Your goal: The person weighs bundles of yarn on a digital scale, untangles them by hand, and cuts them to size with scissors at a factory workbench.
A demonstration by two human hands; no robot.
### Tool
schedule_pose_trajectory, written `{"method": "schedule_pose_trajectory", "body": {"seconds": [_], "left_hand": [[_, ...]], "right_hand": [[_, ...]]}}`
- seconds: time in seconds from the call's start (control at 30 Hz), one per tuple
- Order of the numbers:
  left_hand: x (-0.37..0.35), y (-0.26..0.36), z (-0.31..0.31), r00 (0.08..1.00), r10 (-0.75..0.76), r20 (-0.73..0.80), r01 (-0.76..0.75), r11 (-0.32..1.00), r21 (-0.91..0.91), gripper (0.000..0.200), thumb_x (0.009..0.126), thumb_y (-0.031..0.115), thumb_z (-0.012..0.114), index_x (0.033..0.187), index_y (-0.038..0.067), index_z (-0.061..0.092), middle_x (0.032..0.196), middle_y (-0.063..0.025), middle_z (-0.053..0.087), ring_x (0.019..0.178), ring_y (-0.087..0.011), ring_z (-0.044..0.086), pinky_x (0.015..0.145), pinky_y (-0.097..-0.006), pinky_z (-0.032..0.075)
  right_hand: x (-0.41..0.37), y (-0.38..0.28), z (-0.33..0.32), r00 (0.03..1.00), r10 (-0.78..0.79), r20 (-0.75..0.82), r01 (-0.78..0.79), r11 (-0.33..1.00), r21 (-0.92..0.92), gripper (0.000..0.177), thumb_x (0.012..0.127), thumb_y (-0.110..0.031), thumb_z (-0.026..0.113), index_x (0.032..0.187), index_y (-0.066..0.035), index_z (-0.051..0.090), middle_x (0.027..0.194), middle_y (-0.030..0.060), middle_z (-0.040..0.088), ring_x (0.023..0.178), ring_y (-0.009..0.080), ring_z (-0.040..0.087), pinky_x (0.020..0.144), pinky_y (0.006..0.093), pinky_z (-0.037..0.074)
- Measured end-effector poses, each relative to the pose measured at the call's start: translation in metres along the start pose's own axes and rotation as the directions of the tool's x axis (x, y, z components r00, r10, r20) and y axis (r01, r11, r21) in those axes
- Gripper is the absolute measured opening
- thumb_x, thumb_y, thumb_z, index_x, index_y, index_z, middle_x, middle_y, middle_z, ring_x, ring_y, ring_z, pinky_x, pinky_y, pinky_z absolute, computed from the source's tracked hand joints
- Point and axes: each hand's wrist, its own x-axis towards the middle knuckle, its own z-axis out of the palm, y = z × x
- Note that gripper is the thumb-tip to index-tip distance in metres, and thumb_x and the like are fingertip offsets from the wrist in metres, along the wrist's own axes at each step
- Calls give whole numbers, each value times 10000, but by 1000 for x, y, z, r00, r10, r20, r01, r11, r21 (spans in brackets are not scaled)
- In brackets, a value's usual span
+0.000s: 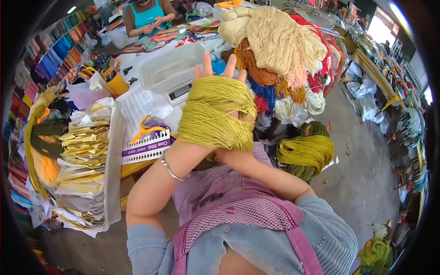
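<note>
A thick skein of yellow-green yarn is looped around my left hand, whose fingers stick up spread above the strands. The yarn covers most of the palm. My right hand is at the lower edge of the skein, beside my left wrist; its fingers are hidden. Behind the skein lie a clear plastic tub and a scale with a small display. A darker olive-green yarn bundle hangs to the right of my hands.
A large pile of cream, rust and red yarn rises at the back right. At left are a bin of paper-tagged yarn, a purple-white punched card and a yellow cup. A person works across the table.
</note>
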Motion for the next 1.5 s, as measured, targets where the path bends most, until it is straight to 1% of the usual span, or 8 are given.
{"method": "schedule_pose_trajectory", "body": {"seconds": [0.27, 0.4, 0.9, 1.03, 1.1, 1.17, 1.3, 1.5], "left_hand": [[-88, -112, 2, 989, -109, 98, 96, 987, 132, 665, 859, 303, 598, 1419, 33, 363, 1517, -202, 262, 1428, -406, 145, 1164, -496, 120], [-90, -113, 19, 951, -302, 60, 307, 944, -119, 766, 855, 326, 600, 1479, 55, 247, 1539, -205, 207, 1435, -381, 145, 1172, -452, 131], [-101, -58, 48, 825, -145, 546, 417, 808, -415, 854, 854, 347, 612, 1508, 46, 153, 1555, -190, 178, 1448, -341, 135, 1170, -389, 144], [-82, -6, 60, 961, 60, 270, 175, 623, -762, 1064, 775, 445, 700, 1508, 14, 60, 1573, -191, 84, 1460, -321, 94, 1173, -382, 133], [-83, -23, 44, 932, 150, 330, 219, 492, -842, 1160, 712, 437, 765, 1508, 10, 38, 1564, -177, 146, 1441, -300, 165, 1159, -372, 170], [-84, -28, 31, 905, 224, 361, 228, 459, -858, 1308, 597, 477, 842, 1504, -6, 32, 1564, -171, 149, 1423, -288, 200, 1147, -364, 186], [-80, -19, 21, 929, 197, 312, 276, 192, -942, 1390, 540, 671, 793, 1494, -33, 67, 1565, -171, 148, 1423, -272, 217, 1148, -371, 200], [-72, 1, 17, 889, -205, 408, 307, -395, -866, 875, 944, 660, 127, 1484, -25, 188, 1546, -165, 221, 1394, -224, 298, 1140, -349, 207]], "right_hand": [[-61, 168, -109, 967, 252, -34, -242, 873, -424, 580, 874, -141, 555, 1391, 22, 347, 1429, 207, 352, 1338, 355, 308, 1112, 406, 243], [-64, 167, -90, 782, 623, 27, -618, 770, 158, 659, 893, -155, 544, 1457, 36, 263, 1512, 213, 273, 1417, 332, 232, 1152, 396, 194], [-51, 126, -143, 957, 286, 51, -269, 937, -223, 522, 875, -181, 602, 1354, -24, 465, 1415, 129, 439, 1324, 296, 359, 1097, 371, 269], [-71, 122, -147, 460, 641, 615, -460, 764, -452, 585, 859, -325, 641, 1353, -54, 484, 1414, 133, 465, 1330, 283, 391, 1114, 376, 275], [-76, 109, -139, 572, 161, 804, -205, 977, -49, 552, 866, -357, 650, 1318, -66, 527, 1315, 143, 556, 1266, 287, 473, 1065, 372, 353], [-50, 102, -137, 137, -23, 990, -638, 763, 106, 521, 864, -361, 667, 1282, -67, 562, 1219, 132, 625, 1142, 271, 584, 973, 360, 448], [-7, 112, -77, 836, 259, 484, -499, 725, 474, 176, 923, -140, 599, 1020, 5, 622, 910, 63, 661, 816, 113, 591, 734, 265, 487], [69, 201, 46, 989, 102, -105, -100, 995, 28, 170, 831, -140, 649, 930, -5, 623, 927, 164, 643, 876, 352, 604, 799, 403, 487]]}}
